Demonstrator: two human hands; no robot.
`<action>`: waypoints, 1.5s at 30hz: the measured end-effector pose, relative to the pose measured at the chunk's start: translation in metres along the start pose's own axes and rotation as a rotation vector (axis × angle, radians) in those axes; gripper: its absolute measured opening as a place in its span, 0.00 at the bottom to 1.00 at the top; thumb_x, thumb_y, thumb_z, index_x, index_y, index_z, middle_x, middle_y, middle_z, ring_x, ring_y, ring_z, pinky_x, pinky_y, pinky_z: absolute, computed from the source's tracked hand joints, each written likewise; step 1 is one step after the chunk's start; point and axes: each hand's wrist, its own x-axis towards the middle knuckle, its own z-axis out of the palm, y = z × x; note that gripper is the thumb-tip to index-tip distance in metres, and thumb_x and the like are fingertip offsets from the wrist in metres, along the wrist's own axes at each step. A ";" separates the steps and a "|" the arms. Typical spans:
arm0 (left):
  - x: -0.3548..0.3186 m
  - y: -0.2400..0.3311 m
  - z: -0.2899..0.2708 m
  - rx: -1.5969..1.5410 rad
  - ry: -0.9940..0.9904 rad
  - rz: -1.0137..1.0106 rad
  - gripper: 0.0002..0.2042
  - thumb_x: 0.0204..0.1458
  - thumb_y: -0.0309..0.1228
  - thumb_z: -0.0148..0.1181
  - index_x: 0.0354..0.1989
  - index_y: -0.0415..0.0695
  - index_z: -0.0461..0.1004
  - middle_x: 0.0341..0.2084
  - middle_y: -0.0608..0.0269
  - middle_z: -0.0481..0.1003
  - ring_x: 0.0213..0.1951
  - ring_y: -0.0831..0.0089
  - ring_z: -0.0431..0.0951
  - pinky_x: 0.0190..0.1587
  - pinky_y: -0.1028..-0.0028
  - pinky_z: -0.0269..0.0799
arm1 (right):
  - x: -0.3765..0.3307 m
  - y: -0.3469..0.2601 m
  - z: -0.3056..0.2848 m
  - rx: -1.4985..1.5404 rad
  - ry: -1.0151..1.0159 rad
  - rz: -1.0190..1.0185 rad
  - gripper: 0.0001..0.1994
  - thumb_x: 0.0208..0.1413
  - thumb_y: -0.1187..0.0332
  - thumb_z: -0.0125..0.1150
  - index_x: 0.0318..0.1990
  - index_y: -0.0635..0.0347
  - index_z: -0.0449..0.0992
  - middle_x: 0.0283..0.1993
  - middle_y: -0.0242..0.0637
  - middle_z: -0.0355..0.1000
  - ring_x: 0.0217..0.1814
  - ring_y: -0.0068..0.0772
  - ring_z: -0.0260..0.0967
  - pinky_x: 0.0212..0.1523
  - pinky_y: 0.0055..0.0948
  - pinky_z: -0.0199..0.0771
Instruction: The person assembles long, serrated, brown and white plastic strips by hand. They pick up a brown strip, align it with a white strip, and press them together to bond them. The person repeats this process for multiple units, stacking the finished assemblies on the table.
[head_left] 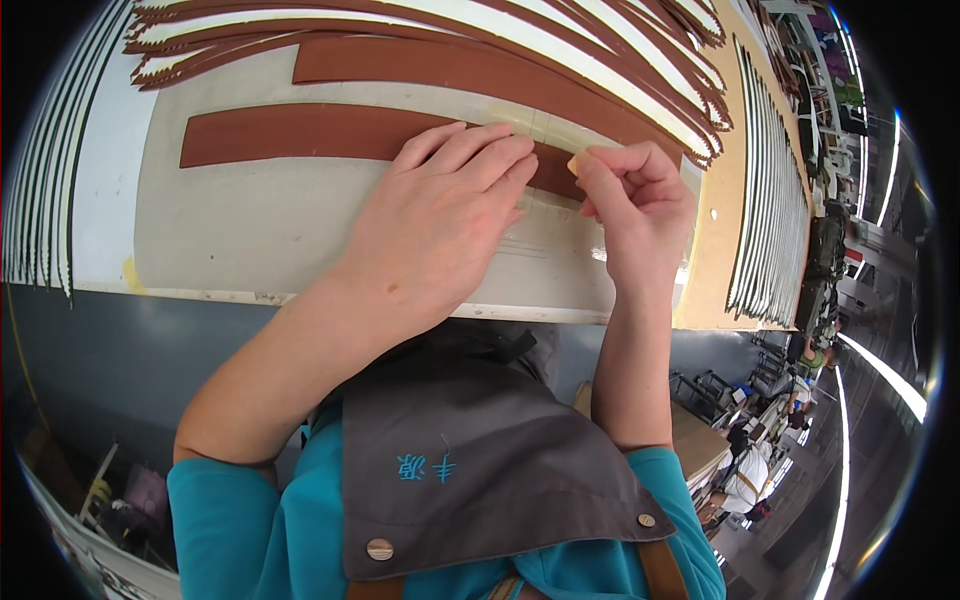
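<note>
My near brown strip lies flat on the pale mat, its left end uncovered, brown strip number 2 just beyond it. Across its middle my left hand rests palm down, 4 fingers close together; even pressure there should stop any sliding. Over its right part, my right hand pinches a small yellowish piece between thumb and fingertip; whether that touches the strip, I can't tell. I'd judge a light, level touch best, with no buckling between my 2 hands.
</note>
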 end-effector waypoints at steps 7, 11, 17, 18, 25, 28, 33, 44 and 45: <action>0.000 0.001 -0.004 -0.030 -0.029 -0.013 0.20 0.59 0.28 0.60 0.60 0.39 0.74 0.61 0.58 0.72 0.65 0.60 0.68 0.68 0.58 0.60 | 0.014 0.007 0.007 -0.068 -0.022 0.046 0.03 0.57 0.77 0.67 0.34 0.64 0.78 0.29 0.28 0.77 0.28 0.12 0.71 0.29 0.16 0.73; 0.002 0.002 -0.005 -0.028 -0.037 -0.015 0.21 0.58 0.29 0.61 0.60 0.40 0.73 0.61 0.59 0.72 0.65 0.60 0.68 0.68 0.58 0.60 | 0.017 0.005 0.009 -0.122 -0.022 0.048 0.03 0.57 0.77 0.67 0.34 0.65 0.78 0.29 0.28 0.77 0.28 0.12 0.71 0.31 0.16 0.73; 0.002 0.001 -0.004 -0.024 -0.029 -0.006 0.22 0.57 0.29 0.61 0.61 0.40 0.73 0.61 0.60 0.72 0.65 0.61 0.67 0.68 0.59 0.60 | 0.019 0.012 0.012 -0.188 -0.007 0.007 0.03 0.57 0.76 0.68 0.33 0.64 0.79 0.28 0.28 0.76 0.28 0.12 0.70 0.31 0.16 0.72; 0.001 0.000 -0.004 -0.014 -0.024 -0.007 0.22 0.57 0.29 0.62 0.61 0.40 0.73 0.60 0.60 0.72 0.65 0.62 0.67 0.68 0.59 0.60 | 0.019 0.014 0.014 -0.209 -0.007 -0.003 0.03 0.57 0.76 0.68 0.33 0.64 0.79 0.27 0.27 0.76 0.28 0.12 0.69 0.30 0.16 0.72; 0.000 -0.001 0.001 0.006 -0.001 0.013 0.21 0.56 0.31 0.63 0.59 0.41 0.74 0.58 0.61 0.73 0.65 0.64 0.68 0.68 0.60 0.60 | 0.018 0.020 0.012 -0.161 -0.004 -0.002 0.04 0.57 0.76 0.69 0.34 0.64 0.78 0.27 0.26 0.75 0.27 0.10 0.68 0.29 0.14 0.69; -0.001 -0.001 0.003 0.020 0.008 0.016 0.20 0.57 0.32 0.63 0.58 0.41 0.74 0.58 0.62 0.73 0.65 0.65 0.68 0.68 0.60 0.60 | 0.019 0.020 0.008 -0.180 -0.024 -0.019 0.04 0.58 0.76 0.68 0.34 0.64 0.78 0.28 0.26 0.75 0.27 0.10 0.69 0.29 0.14 0.69; -0.001 0.001 0.001 -0.006 0.014 0.005 0.19 0.58 0.32 0.62 0.58 0.42 0.75 0.58 0.63 0.73 0.65 0.65 0.68 0.68 0.60 0.60 | 0.020 0.021 0.006 -0.164 -0.041 -0.031 0.03 0.59 0.75 0.68 0.35 0.63 0.79 0.30 0.28 0.76 0.27 0.11 0.68 0.28 0.14 0.69; 0.003 0.002 -0.019 -0.159 -0.052 -0.160 0.15 0.62 0.28 0.58 0.57 0.42 0.77 0.62 0.58 0.73 0.66 0.57 0.69 0.68 0.61 0.65 | -0.026 0.041 -0.102 -0.138 0.058 0.077 0.04 0.60 0.73 0.69 0.40 0.64 0.82 0.29 0.24 0.75 0.27 0.10 0.65 0.29 0.13 0.63; 0.002 -0.002 -0.027 -0.102 -0.013 -0.152 0.15 0.61 0.27 0.59 0.56 0.41 0.78 0.61 0.58 0.74 0.64 0.57 0.71 0.66 0.62 0.66 | -0.031 0.042 -0.104 -0.154 0.064 0.069 0.05 0.60 0.73 0.69 0.41 0.64 0.82 0.30 0.24 0.75 0.27 0.10 0.64 0.29 0.14 0.64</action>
